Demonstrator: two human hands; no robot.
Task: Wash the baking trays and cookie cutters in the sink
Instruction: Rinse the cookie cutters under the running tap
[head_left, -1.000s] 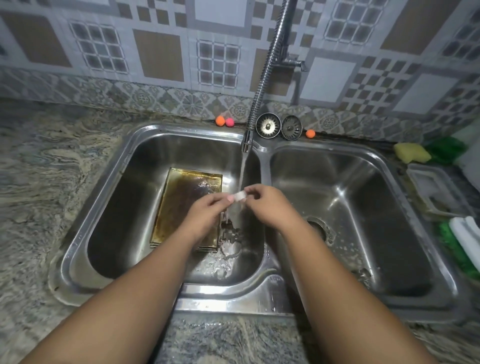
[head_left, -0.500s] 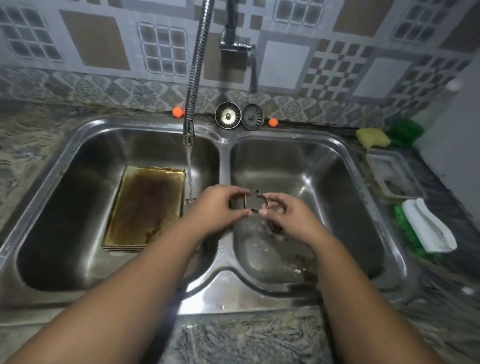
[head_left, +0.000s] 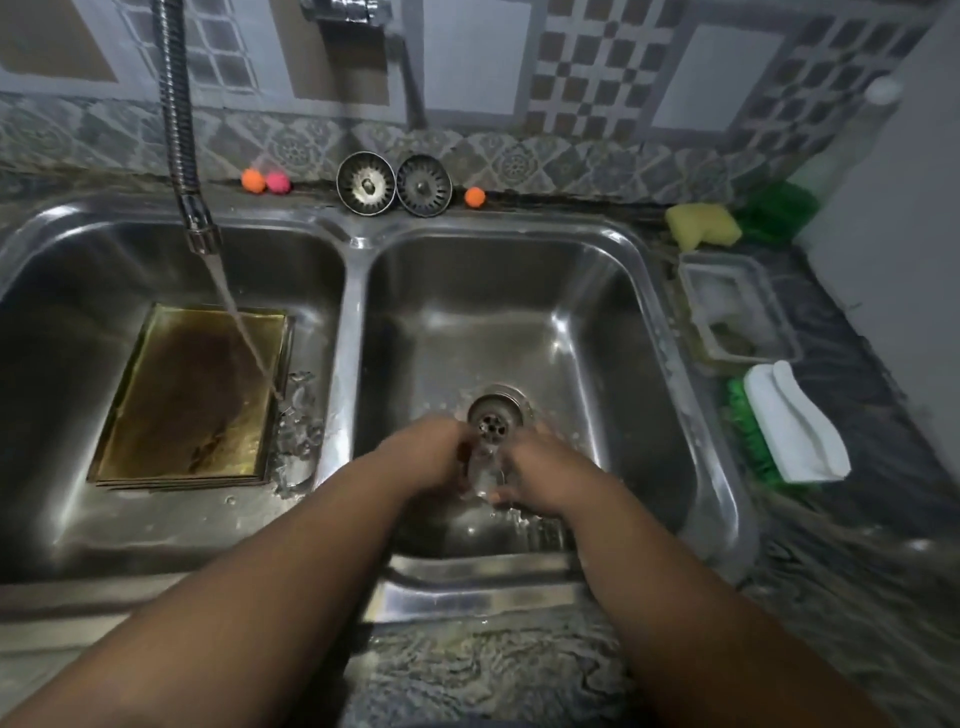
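Baking tray (head_left: 189, 397) in L basin; hands blurred

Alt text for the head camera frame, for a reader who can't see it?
Both hands, left hand and right hand, meet low in the right basin near its drain, blurred. The tap stream falls by stacked baking trays in the left basin.

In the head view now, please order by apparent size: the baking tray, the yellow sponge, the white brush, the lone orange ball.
1. baking tray
2. white brush
3. yellow sponge, though it lies farther away, so this is unsure
4. orange ball
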